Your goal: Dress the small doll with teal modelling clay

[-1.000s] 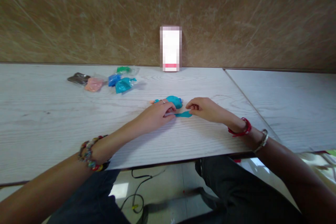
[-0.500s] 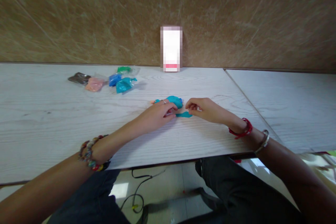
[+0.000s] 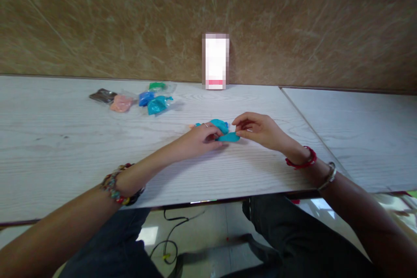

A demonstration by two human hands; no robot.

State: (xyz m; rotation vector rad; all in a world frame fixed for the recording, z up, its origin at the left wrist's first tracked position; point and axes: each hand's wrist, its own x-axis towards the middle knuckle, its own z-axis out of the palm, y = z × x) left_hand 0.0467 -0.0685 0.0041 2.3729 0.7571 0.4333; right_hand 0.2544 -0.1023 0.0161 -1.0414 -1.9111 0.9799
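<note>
A flat, elongated piece of teal modelling clay (image 3: 230, 137) spans the gap between my hands, just above the table. My left hand (image 3: 202, 138), with a ring on one finger, holds its left end between curled fingers and thumb. At the right end, the thumb and a bent finger of my right hand (image 3: 259, 129) pinch the tip, while the index finger arches away from it. Right behind the piece lies a rounded teal clay figure (image 3: 219, 125) with a blue bit on its right and a peach-coloured bit on its left. My left hand partly hides this figure.
Bagged clay lies at the back left: brown (image 3: 103, 95), pink (image 3: 121, 103), blue (image 3: 146, 98), teal (image 3: 158, 105) and green (image 3: 157, 85). A blurred-out phone-like object (image 3: 215, 61) leans on the wall. The white table's front edge (image 3: 195, 203) runs above my legs.
The teal clay piece has been lifted slightly and now shows a broader face. My right hand has shifted a little, its fingers more extended. The whole view has moved slightly.
</note>
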